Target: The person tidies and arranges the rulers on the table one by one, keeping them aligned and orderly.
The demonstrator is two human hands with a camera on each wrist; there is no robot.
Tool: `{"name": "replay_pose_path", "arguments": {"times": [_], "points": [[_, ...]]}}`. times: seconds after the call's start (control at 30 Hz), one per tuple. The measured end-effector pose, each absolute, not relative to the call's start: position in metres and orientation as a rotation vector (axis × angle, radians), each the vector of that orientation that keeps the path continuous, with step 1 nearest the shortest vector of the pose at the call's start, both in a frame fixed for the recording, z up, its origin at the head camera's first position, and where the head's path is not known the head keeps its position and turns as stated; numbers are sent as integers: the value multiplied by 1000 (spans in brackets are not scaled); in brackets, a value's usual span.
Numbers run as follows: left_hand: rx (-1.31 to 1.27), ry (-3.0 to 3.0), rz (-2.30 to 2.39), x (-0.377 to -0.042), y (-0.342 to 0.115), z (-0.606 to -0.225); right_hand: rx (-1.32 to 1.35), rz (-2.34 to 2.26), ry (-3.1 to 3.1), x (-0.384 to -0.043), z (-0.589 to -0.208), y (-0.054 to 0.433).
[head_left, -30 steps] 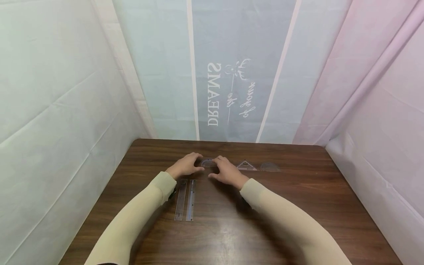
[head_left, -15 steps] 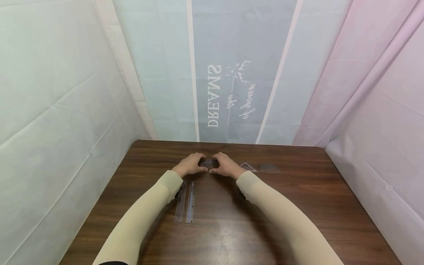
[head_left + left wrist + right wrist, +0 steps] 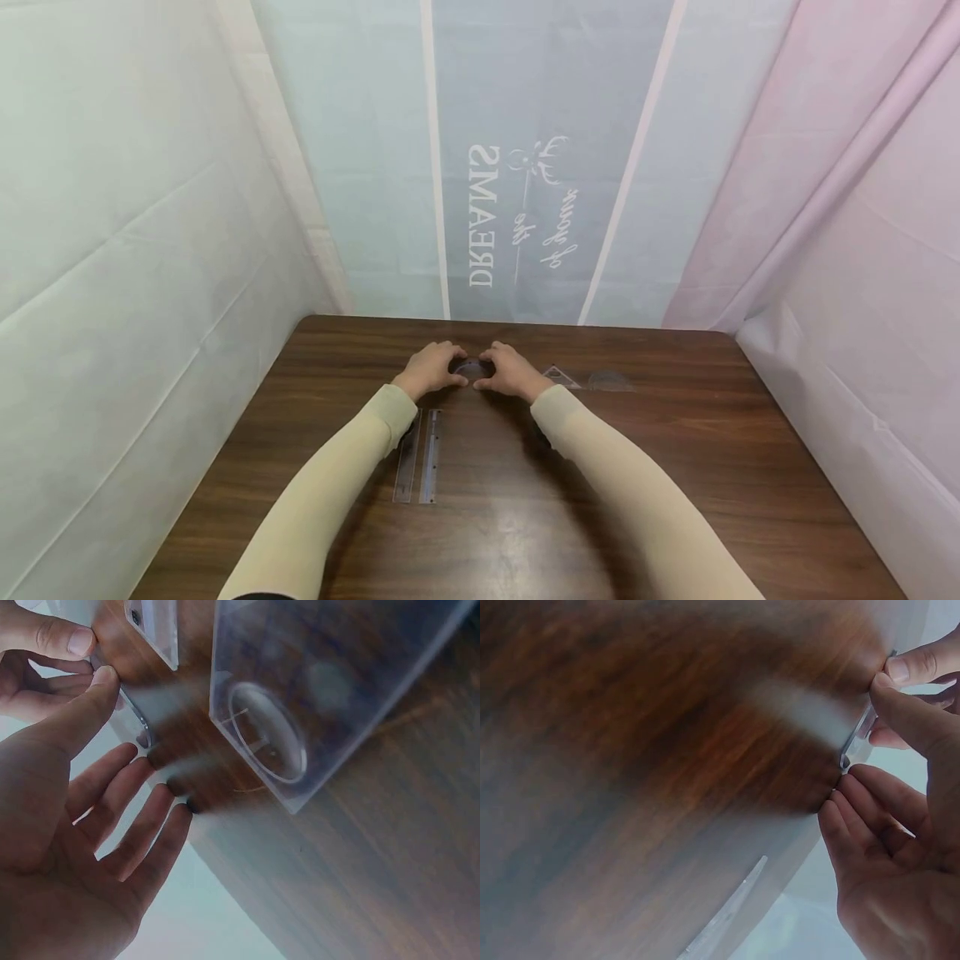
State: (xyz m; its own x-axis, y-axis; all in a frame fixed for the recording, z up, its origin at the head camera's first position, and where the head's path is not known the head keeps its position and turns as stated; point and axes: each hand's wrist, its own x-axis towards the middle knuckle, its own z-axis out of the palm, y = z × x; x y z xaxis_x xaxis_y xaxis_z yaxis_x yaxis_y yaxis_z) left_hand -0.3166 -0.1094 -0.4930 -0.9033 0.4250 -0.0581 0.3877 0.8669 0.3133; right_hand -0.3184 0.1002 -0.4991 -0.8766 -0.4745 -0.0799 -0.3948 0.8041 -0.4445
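A small clear protractor (image 3: 471, 368) lies near the table's back edge, between my two hands. My left hand (image 3: 431, 369) holds its left side, thumb at the near edge and fingers around the end. From the other side my right hand (image 3: 512, 372) holds it in the same way. In the left wrist view both thumb tips meet at the protractor's edge (image 3: 135, 712), with the left fingertips down by the tabletop. The right wrist view shows my right thumb and forefinger at the protractor (image 3: 857, 735).
Two clear rulers (image 3: 430, 458) lie side by side below my left hand, the left one partly under the sleeve. A clear set square (image 3: 559, 377) and a half-round clear piece (image 3: 611, 382) lie to the right on the wooden table (image 3: 675, 467). Cloth walls stand around.
Both hands have come in closer around the protractor, the right one slightly leftward and the left one slightly rightward. Over the last half second they have barely moved. Rulers and set square stay put.
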Motion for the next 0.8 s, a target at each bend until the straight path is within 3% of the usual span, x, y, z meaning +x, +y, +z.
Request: {"name": "replay_pose_path", "arguments": {"times": [0.8], "points": [[658, 2994, 405, -320, -106, -500, -657, -582, 2859, -321, -501, 95]]}}
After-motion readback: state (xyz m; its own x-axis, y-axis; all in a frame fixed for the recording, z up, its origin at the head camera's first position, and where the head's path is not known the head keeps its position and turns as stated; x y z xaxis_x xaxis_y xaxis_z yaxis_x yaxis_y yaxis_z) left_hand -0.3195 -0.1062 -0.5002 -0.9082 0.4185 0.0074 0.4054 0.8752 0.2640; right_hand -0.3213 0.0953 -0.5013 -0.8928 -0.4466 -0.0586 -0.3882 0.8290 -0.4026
